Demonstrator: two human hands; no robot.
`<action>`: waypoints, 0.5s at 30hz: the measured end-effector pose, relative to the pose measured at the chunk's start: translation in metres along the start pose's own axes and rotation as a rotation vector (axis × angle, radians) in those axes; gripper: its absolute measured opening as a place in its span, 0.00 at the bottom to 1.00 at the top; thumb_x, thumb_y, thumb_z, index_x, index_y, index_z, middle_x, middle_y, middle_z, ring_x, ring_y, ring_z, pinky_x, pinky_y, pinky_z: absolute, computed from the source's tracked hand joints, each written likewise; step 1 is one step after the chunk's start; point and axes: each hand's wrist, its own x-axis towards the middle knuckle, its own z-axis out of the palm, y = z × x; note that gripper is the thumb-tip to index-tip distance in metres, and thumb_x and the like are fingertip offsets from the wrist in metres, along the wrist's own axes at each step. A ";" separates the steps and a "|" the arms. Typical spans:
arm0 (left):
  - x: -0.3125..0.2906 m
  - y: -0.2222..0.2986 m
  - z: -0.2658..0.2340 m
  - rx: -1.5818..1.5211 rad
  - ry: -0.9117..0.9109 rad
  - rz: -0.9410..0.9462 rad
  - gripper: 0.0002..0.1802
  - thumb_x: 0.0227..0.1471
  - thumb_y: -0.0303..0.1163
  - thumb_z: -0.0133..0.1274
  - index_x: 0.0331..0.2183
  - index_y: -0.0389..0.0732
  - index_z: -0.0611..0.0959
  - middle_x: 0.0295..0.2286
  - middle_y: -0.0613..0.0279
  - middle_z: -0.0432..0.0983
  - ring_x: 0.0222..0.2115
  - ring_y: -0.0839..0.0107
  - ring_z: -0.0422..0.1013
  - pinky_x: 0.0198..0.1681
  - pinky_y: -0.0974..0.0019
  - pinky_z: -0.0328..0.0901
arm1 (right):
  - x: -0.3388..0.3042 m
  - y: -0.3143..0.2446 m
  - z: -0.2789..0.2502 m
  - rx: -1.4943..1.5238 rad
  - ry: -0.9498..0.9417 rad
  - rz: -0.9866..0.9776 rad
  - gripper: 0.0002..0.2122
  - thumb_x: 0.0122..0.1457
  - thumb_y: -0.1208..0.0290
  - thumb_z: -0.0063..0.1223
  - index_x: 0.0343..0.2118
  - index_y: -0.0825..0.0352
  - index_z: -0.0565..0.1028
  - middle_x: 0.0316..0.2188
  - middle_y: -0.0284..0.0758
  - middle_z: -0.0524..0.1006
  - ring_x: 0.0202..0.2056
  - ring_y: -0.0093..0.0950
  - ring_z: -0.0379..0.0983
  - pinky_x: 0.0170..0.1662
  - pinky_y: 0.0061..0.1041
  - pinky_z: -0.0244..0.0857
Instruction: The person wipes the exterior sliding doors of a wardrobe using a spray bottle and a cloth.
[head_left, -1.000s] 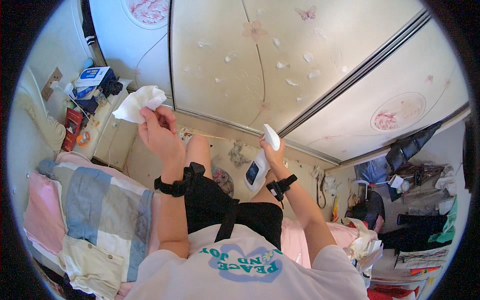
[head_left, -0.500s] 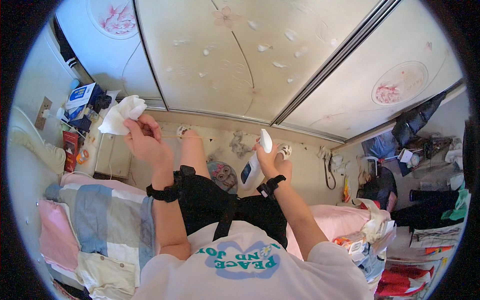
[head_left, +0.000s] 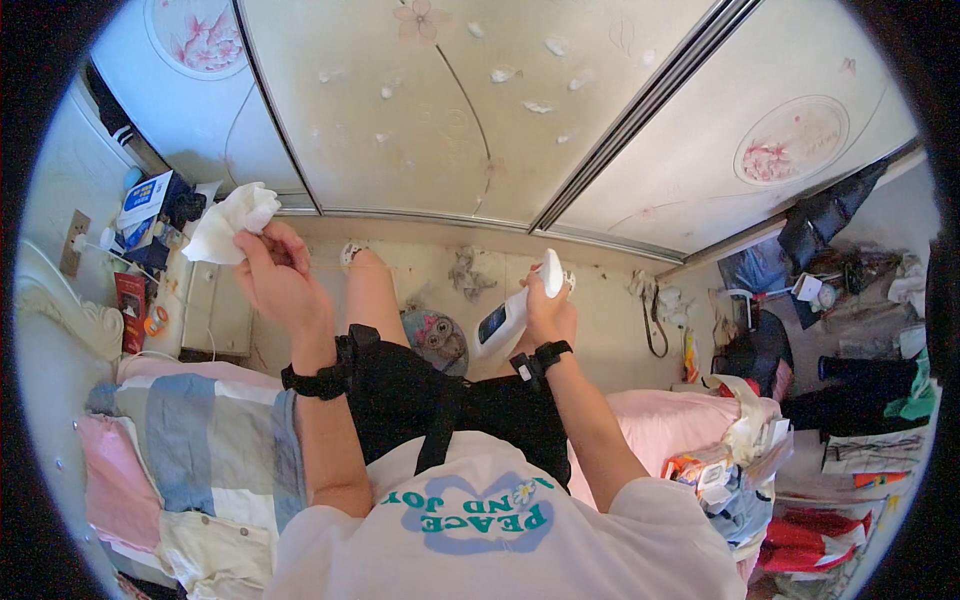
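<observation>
My left hand [head_left: 280, 275] is raised at the left, its fingers closed on a crumpled white tissue [head_left: 232, 222]. A thin, pale stick shows faintly beside these fingers; whether it is held I cannot tell. Around the neck of a white spray bottle [head_left: 503, 326] my right hand [head_left: 546, 308] is wrapped, over my right knee. The bottle is tilted, its white spray head [head_left: 551, 272] pointing up and away from me. Ahead of both hands rises a cream sliding wardrobe door [head_left: 370, 150], with several white foam-like blobs [head_left: 505, 75] on its flower-patterned face.
A round owl-patterned mat [head_left: 436, 342] lies on the floor between my legs, with a grey crumpled rag [head_left: 467, 276] beyond it. On the left is a small cabinet [head_left: 217, 310] beside a bed with a checked cover [head_left: 180, 420]. Clothes and bags [head_left: 850, 300] crowd the right side.
My left hand has shifted slightly left with the tissue. My right hand has turned the spray bottle, so its head leans further right. The whole view has shifted a little.
</observation>
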 end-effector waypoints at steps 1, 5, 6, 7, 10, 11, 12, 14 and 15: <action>0.000 0.001 -0.001 0.004 -0.003 0.000 0.19 0.59 0.43 0.36 0.23 0.41 0.71 0.13 0.69 0.63 0.10 0.81 0.51 0.11 0.75 0.43 | -0.001 -0.004 -0.004 -0.053 0.005 0.017 0.10 0.48 0.75 0.48 0.33 0.72 0.71 0.26 0.35 0.73 0.28 0.26 0.72 0.32 0.24 0.67; 0.001 0.002 -0.006 0.017 0.031 -0.033 0.21 0.60 0.42 0.34 0.22 0.39 0.70 0.14 0.65 0.64 0.11 0.81 0.52 0.13 0.76 0.46 | 0.003 -0.018 -0.019 -0.228 0.021 0.068 0.09 0.49 0.72 0.46 0.31 0.70 0.71 0.25 0.32 0.72 0.27 0.25 0.70 0.33 0.24 0.64; 0.000 0.002 -0.004 0.013 0.027 -0.036 0.21 0.60 0.42 0.34 0.22 0.39 0.70 0.14 0.65 0.64 0.11 0.81 0.52 0.13 0.76 0.46 | 0.005 -0.016 -0.024 -0.252 0.029 0.072 0.08 0.50 0.71 0.45 0.31 0.70 0.71 0.25 0.32 0.72 0.27 0.25 0.70 0.33 0.24 0.64; -0.001 0.003 -0.003 0.002 0.004 -0.032 0.21 0.60 0.42 0.34 0.22 0.39 0.70 0.14 0.65 0.64 0.11 0.80 0.53 0.12 0.77 0.46 | 0.009 -0.010 -0.028 -0.229 0.017 0.095 0.08 0.49 0.72 0.46 0.31 0.70 0.71 0.24 0.32 0.72 0.27 0.24 0.69 0.32 0.24 0.63; -0.003 0.002 -0.001 -0.030 -0.035 -0.015 0.22 0.60 0.42 0.34 0.21 0.38 0.69 0.14 0.64 0.64 0.10 0.80 0.53 0.12 0.77 0.47 | 0.015 0.004 -0.036 -0.202 0.021 0.096 0.07 0.49 0.73 0.46 0.29 0.69 0.71 0.23 0.32 0.71 0.27 0.23 0.68 0.31 0.24 0.62; -0.003 0.001 0.000 -0.049 -0.052 -0.002 0.22 0.60 0.42 0.34 0.21 0.38 0.69 0.13 0.64 0.64 0.10 0.80 0.53 0.13 0.77 0.47 | 0.017 0.009 -0.039 -0.200 0.030 0.085 0.06 0.48 0.74 0.46 0.29 0.69 0.71 0.23 0.32 0.71 0.27 0.23 0.68 0.31 0.24 0.62; -0.002 0.001 -0.001 -0.049 -0.049 0.001 0.22 0.60 0.42 0.34 0.21 0.38 0.69 0.13 0.64 0.64 0.10 0.80 0.53 0.13 0.77 0.47 | 0.016 0.010 -0.038 -0.197 0.031 0.075 0.06 0.48 0.74 0.45 0.29 0.69 0.71 0.23 0.32 0.71 0.27 0.23 0.68 0.31 0.23 0.62; -0.002 0.000 0.000 -0.026 0.009 0.018 0.22 0.59 0.42 0.36 0.19 0.40 0.71 0.12 0.67 0.62 0.09 0.80 0.50 0.11 0.75 0.43 | 0.015 0.010 -0.037 -0.220 0.015 0.038 0.06 0.47 0.75 0.46 0.29 0.69 0.71 0.23 0.33 0.71 0.26 0.23 0.68 0.30 0.23 0.62; -0.002 0.002 -0.001 -0.025 0.014 0.023 0.22 0.59 0.42 0.36 0.19 0.40 0.71 0.12 0.67 0.62 0.09 0.80 0.50 0.11 0.75 0.43 | 0.012 0.006 -0.034 -0.228 0.005 0.025 0.06 0.47 0.75 0.46 0.29 0.69 0.71 0.23 0.33 0.71 0.26 0.23 0.68 0.29 0.23 0.62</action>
